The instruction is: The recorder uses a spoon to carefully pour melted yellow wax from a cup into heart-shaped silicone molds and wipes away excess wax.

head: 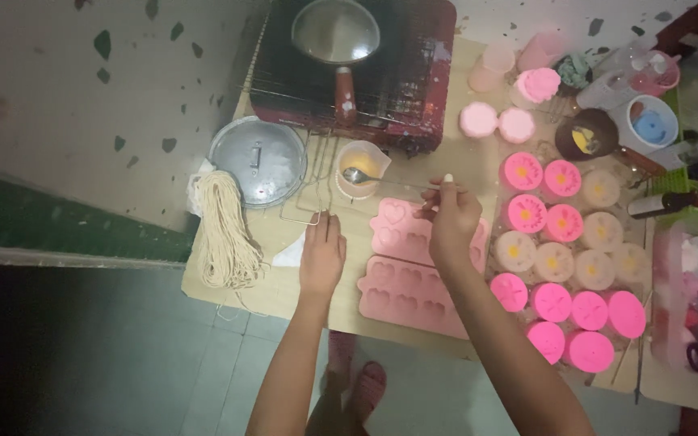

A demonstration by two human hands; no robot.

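String bundle (pixel 224 234): pale cord lying at 9 o'clock from the hands, on the board edge.
Pot lid (pixel 257 160): round metal one, flat, at 11 o'clock of the left hand.
Left hand (pixel 321 252): resting flat on the board, fingers together, holding nothing.
Cup (pixel 360 168): see-through, yellowish liquid inside; spoon (pixel 381 178) bowl sits over it.
Pink moulds (pixel 418 266): two trays between the hands, cavities look empty.
Right hand (pixel 448 216): pinching the spoon handle.
Round moulds (pixel 563 266): pink and cream, crowding the 3 o'clock side.
Pan (pixel 335 32): on the burner at 12 o'clock.
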